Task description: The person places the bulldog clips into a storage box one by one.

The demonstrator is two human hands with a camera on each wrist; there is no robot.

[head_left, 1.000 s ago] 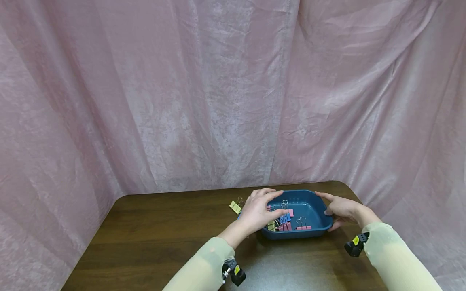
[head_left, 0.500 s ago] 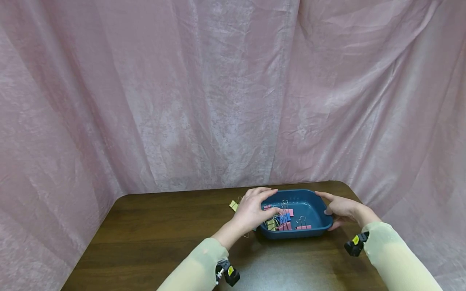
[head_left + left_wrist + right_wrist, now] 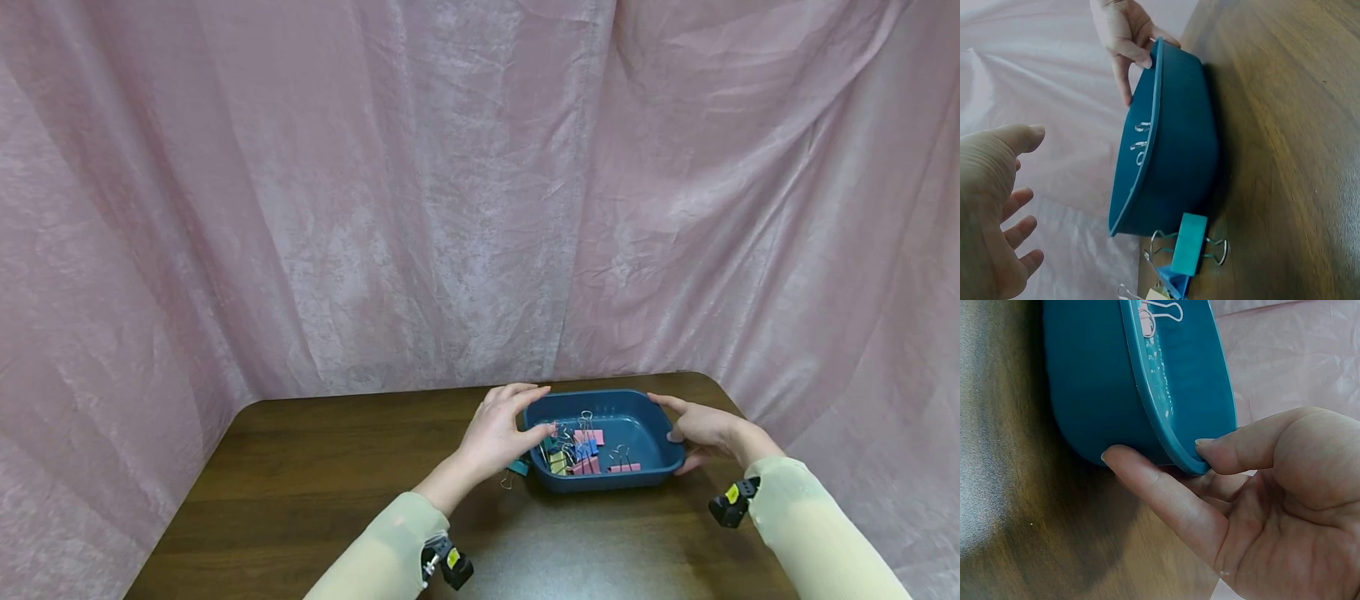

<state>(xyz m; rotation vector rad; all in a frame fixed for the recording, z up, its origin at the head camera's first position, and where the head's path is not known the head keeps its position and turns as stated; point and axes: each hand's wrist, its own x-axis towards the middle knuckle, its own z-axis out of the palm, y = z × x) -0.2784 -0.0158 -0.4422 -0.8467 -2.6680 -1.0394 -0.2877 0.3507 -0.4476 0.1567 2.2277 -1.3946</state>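
A blue plastic basket (image 3: 615,482) stands on the table, with pink, yellow and blue binder clips (image 3: 587,448) gathered mostly in its left half. My right hand (image 3: 708,429) holds the basket's right end. In the right wrist view, the thumb (image 3: 1229,450) lies inside the rim and the other fingers are outside. My left hand (image 3: 487,437) hovers by the left end with spread fingers and nothing in its grasp. Outside that end lies a teal binder clip (image 3: 1189,245). Next to it are a blue binder clip (image 3: 1174,281) and part of a yellow one (image 3: 1159,294).
The brown wooden table (image 3: 322,492) extends to the left and in front of the basket. Behind it hangs a pink curtain (image 3: 450,208). Small black cameras (image 3: 455,568) are strapped at both wrists.
My left hand has moved left, from over the basket to beyond its left end, uncovering the teal clip and covering the yellow clip on the table. The right hand stays on the basket.
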